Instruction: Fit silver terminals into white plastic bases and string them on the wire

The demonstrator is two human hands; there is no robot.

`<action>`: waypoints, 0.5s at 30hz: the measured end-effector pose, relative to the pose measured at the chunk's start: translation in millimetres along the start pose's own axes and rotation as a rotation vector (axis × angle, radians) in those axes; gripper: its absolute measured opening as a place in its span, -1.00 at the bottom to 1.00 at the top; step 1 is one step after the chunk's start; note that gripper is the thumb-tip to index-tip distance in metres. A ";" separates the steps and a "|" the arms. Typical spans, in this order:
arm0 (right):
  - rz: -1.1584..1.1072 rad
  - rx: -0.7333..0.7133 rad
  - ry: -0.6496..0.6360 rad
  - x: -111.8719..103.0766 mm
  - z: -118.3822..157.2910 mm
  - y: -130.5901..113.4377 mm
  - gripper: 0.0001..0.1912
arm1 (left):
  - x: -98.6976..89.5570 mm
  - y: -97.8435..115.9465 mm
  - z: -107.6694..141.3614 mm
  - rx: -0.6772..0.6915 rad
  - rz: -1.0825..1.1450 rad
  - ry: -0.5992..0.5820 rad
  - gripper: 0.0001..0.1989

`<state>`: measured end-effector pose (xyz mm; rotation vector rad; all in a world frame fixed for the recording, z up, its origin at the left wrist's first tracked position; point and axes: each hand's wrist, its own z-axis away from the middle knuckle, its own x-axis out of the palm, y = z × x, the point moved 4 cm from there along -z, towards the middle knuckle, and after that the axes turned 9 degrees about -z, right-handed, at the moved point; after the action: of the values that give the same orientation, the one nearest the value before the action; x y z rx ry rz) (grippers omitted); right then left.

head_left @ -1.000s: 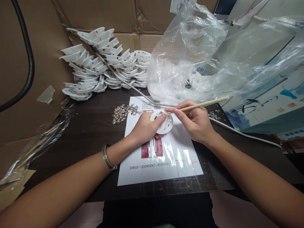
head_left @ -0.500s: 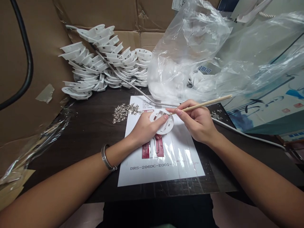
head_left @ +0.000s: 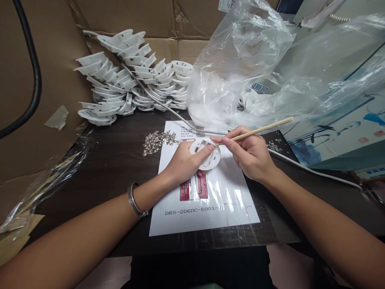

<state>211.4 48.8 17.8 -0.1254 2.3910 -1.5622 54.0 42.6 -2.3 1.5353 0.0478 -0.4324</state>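
Observation:
My left hand (head_left: pixel 188 159) grips a round white plastic part (head_left: pixel 214 159) by its left side, with the thumb lying across its slotted face. In my right hand (head_left: pixel 249 154) is a thin wooden stick (head_left: pixel 264 128), held like a pen. Its lower tip meets the part close to my left thumb; whatever small piece may lie under the tip is too small to make out. Beneath both hands lies a printed sheet (head_left: pixel 177 224) with red pictures and text. A heap of small metal pieces (head_left: pixel 158 143) sits left of the part.
Stacked white plastic parts (head_left: pixel 120 80) fill the back left. A clear plastic bag (head_left: pixel 228 80) bulges at the back right. Across the table runs a grey cable (head_left: pixel 168 109). More small metal pieces (head_left: pixel 274 146) lie beyond my right hand. Cardboard (head_left: pixel 45 72) walls the left side.
The stick has tilted very slightly, its upper end shifting a little up and left. Both hands keep almost the same place and grip.

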 end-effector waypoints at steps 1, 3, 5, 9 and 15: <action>-0.013 0.001 -0.002 0.2 -0.3 0.3 -0.77 | -0.2 0.2 -0.1 0.009 0.000 0.001 -0.76; -0.038 -0.002 -0.004 0.3 -1.0 0.4 -0.76 | -0.5 0.7 -0.4 0.025 0.009 0.000 -0.76; -0.042 -0.008 -0.006 0.3 -1.7 0.3 -0.75 | -0.6 1.0 -0.4 0.028 0.022 -0.005 -0.76; -0.046 -0.017 -0.012 -0.2 -1.9 1.2 -0.67 | -1.0 0.8 0.3 0.022 0.037 -0.009 -0.76; -0.051 0.006 -0.003 0.2 -1.7 3.4 -0.72 | -0.3 0.6 0.9 0.012 0.053 -0.019 -0.76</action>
<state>210.9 51.6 15.4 -0.1888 2.3990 -1.5906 53.7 41.8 -1.6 1.5406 -0.0102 -0.4057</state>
